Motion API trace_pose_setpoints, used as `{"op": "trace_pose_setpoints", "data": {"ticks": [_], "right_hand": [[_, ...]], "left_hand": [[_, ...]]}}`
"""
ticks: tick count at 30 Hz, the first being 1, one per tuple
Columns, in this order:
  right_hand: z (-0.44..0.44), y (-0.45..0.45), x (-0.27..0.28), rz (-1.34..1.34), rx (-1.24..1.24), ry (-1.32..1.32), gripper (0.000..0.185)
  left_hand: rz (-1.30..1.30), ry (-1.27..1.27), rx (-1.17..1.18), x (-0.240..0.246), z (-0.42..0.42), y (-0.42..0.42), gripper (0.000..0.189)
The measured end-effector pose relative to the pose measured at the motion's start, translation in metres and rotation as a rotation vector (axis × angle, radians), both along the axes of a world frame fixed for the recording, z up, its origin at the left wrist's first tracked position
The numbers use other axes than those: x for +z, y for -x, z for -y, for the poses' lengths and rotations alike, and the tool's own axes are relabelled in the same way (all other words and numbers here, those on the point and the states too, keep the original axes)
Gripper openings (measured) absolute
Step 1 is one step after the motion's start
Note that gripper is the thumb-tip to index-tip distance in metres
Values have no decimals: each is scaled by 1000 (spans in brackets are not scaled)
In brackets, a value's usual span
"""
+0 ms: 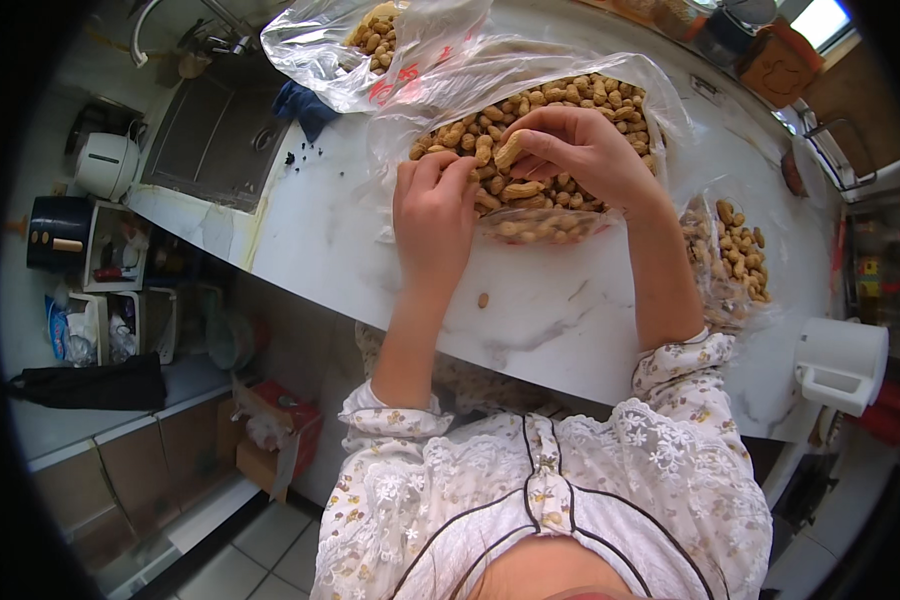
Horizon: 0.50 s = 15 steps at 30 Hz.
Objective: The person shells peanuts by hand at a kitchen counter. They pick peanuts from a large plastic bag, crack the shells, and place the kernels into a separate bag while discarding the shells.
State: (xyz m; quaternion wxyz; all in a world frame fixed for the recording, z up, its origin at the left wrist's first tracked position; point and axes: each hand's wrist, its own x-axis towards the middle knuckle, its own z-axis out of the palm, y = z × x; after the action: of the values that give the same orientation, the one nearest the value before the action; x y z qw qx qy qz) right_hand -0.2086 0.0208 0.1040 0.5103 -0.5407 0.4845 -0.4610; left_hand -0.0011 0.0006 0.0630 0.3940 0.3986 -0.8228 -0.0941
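Unshelled peanuts point(570, 94) fill a clear plastic bag point(664, 97) that lies spread on the white marbled countertop point(540, 285). Over the bag's right part, my right hand point(562, 150) pinches one peanut in its shell point(508, 150) between thumb and fingertips. My left hand point(439, 195) is at the bag's left edge, its fingers bent down on the peanuts; a peanut seems to be partly hidden at its fingertips, and I cannot tell if it is gripped. One single peanut point(483, 301) lies on the countertop, nearer to me than the bag.
A second plastic bag with peanuts point(375, 41) lies at the back left, beside a dark blue cloth point(301, 109) and the sink point(221, 135). To the right are another bag of peanuts point(742, 251) and a white jug point(840, 364). Small dark crumbs lie near the sink.
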Motion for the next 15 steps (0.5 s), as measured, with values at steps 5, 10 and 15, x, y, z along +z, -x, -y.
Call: {"op": "trace_pose_setpoints", "data": {"ticks": [5,10,15], "right_hand": [[-1,-1,6,5,-54,-106,31],[1,2,6,-117,-126,-112,33],[5,3,-6,0,-259,-13,33]], "left_hand": [[116,-5,-19,-1,9,0,24],[29,-51,5,2,14,-4,26],[-250,-347,46,-1,9,-12,28]]}}
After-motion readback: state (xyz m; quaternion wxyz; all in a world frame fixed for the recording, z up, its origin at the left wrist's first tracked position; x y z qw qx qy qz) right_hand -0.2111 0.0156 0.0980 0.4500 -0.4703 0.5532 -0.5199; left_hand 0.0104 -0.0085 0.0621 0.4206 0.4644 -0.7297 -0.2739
